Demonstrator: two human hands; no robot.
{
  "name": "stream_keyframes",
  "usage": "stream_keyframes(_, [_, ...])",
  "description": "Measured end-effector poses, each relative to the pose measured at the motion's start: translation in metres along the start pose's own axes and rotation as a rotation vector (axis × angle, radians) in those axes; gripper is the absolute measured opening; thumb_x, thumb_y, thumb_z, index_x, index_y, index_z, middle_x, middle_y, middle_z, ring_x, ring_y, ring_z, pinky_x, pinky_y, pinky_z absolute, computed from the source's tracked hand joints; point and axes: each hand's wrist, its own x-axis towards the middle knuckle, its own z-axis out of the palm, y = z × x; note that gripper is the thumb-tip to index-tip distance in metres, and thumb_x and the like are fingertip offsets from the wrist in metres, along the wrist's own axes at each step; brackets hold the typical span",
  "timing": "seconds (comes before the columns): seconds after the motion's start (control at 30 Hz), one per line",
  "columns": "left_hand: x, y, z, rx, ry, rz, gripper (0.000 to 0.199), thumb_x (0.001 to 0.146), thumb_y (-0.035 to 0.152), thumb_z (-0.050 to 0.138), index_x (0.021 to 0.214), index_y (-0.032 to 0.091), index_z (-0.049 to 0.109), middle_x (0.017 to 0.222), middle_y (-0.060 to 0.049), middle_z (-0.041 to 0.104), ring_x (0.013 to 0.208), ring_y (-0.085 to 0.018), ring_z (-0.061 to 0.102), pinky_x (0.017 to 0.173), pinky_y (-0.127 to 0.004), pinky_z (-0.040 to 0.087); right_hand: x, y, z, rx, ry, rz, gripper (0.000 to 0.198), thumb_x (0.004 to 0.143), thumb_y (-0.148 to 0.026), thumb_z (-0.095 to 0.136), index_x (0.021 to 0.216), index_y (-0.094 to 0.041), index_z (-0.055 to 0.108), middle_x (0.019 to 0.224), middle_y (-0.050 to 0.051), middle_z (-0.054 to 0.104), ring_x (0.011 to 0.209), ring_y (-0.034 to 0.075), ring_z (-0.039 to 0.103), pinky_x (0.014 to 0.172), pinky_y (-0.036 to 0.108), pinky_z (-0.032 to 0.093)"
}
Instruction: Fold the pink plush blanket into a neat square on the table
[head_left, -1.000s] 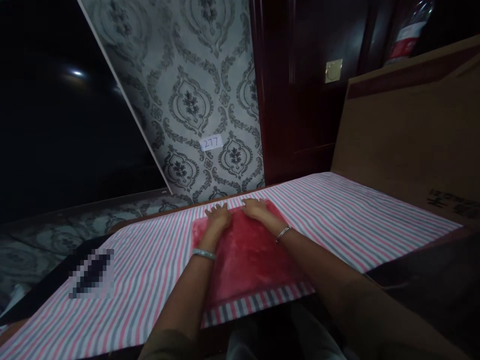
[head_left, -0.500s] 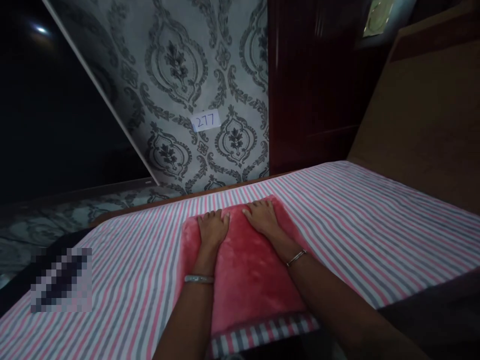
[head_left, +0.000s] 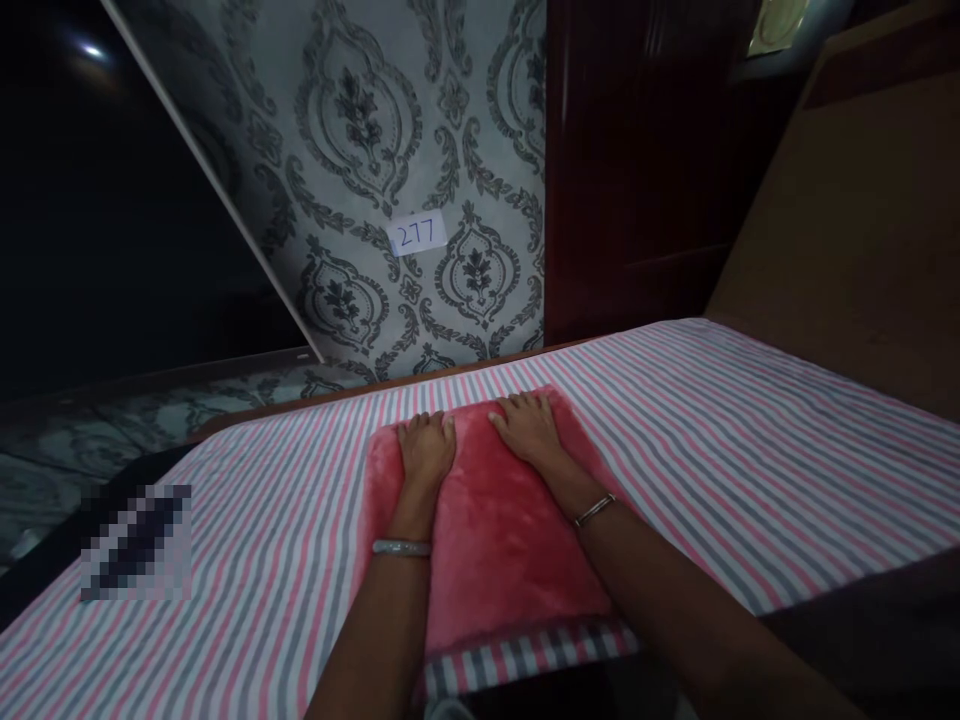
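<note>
A red plush cloth (head_left: pixel 499 540), roughly rectangular, lies flat on a striped pink, grey and white sheet (head_left: pixel 697 430). My left hand (head_left: pixel 427 446) rests palm down on its far left corner, fingers stretched out. On the far right part of the cloth lies my right hand (head_left: pixel 526 424), also flat with fingers spread. Both hands press on the plush surface and hold nothing. Each wrist wears a bangle. The near end of the cloth reaches the front edge of the sheet-covered surface.
A large dark screen (head_left: pixel 135 220) stands at the left. Behind the surface is a patterned wall (head_left: pixel 360 130) with a paper label (head_left: pixel 417 232) reading 277. A dark red door (head_left: pixel 630 180) and a brown panel (head_left: pixel 862 220) are at the right. A blurred-out object (head_left: pixel 136 542) lies on the left.
The camera view has shifted slightly. Both hands stay flat on the far part of the red cloth, with hardly any movement.
</note>
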Motion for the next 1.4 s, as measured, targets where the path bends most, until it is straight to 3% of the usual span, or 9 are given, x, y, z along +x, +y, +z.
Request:
stream_keyframes(0.1, [0.001, -0.009, -0.002, 0.016, 0.023, -0.048, 0.051, 0.099, 0.033, 0.023, 0.117, 0.017, 0.068, 0.122, -0.016, 0.066, 0.121, -0.03, 0.054, 0.111, -0.055, 0.027, 0.0, 0.0, 0.0, -0.004, -0.003, 0.0, 0.047, 0.101, -0.043, 0.031, 0.124, -0.019, 0.064, 0.129, 0.014, 0.065, 0.125, 0.03, 0.049, 0.113, 0.048, 0.018])
stream_keyframes(0.2, [0.003, -0.03, -0.005, -0.01, -0.012, -0.187, 0.05, 0.098, 0.034, 0.025, 0.117, 0.019, 0.068, 0.128, -0.017, 0.063, 0.128, -0.034, 0.049, 0.111, -0.064, 0.023, 0.0, -0.001, -0.002, -0.007, -0.012, -0.001, 0.046, 0.101, -0.042, 0.031, 0.124, -0.019, 0.064, 0.128, 0.014, 0.065, 0.123, 0.03, 0.05, 0.112, 0.048, 0.02])
stream_keyframes(0.37, [0.006, -0.061, -0.007, -0.129, -0.127, -0.402, 0.056, 0.096, 0.044, 0.023, 0.129, 0.022, 0.062, 0.131, -0.018, 0.061, 0.119, -0.039, 0.055, 0.092, -0.057, 0.045, -0.001, -0.002, -0.005, -0.013, -0.022, 0.007, 0.047, 0.102, -0.042, 0.032, 0.126, -0.018, 0.063, 0.13, 0.014, 0.064, 0.124, 0.03, 0.05, 0.11, 0.047, 0.021])
stream_keyframes(0.8, [0.009, -0.07, 0.007, -0.138, -0.063, -0.431, 0.055, 0.096, 0.037, 0.024, 0.127, 0.014, 0.063, 0.124, -0.023, 0.064, 0.116, -0.037, 0.059, 0.089, -0.048, 0.047, 0.002, -0.001, -0.001, 0.0, -0.002, 0.008, 0.046, 0.101, -0.044, 0.033, 0.123, -0.019, 0.065, 0.128, 0.013, 0.066, 0.121, 0.029, 0.052, 0.109, 0.046, 0.025])
stream_keyframes(1.03, [0.013, -0.081, -0.009, -0.248, -0.115, -0.374, 0.052, 0.095, 0.035, 0.029, 0.127, 0.007, 0.06, 0.125, -0.024, 0.065, 0.119, -0.033, 0.061, 0.096, -0.044, 0.047, -0.001, -0.008, -0.016, -0.005, -0.023, 0.01, 0.048, 0.102, -0.044, 0.03, 0.128, -0.02, 0.062, 0.13, 0.012, 0.065, 0.126, 0.028, 0.051, 0.112, 0.044, 0.025])
stream_keyframes(1.23, [-0.032, -0.103, -0.025, -0.341, -0.098, -0.359, 0.06, 0.093, 0.035, 0.037, 0.143, 0.003, 0.043, 0.135, -0.023, 0.061, 0.124, -0.029, 0.06, 0.102, -0.039, 0.048, -0.021, 0.002, -0.044, 0.012, -0.023, -0.019, 0.043, 0.098, -0.037, 0.046, 0.138, -0.023, 0.056, 0.145, 0.01, 0.054, 0.135, 0.026, 0.044, 0.115, 0.041, 0.026])
stream_keyframes(1.4, [-0.08, -0.117, -0.027, -0.425, -0.106, -0.366, 0.054, 0.092, 0.038, 0.043, 0.139, 0.012, 0.051, 0.113, -0.016, 0.073, 0.109, -0.029, 0.068, 0.093, -0.041, 0.054, -0.064, 0.045, -0.054, 0.084, -0.089, 0.101, 0.059, 0.093, -0.035, 0.055, 0.149, -0.021, 0.044, 0.16, 0.013, 0.033, 0.146, 0.031, 0.031, 0.114, 0.047, 0.03])
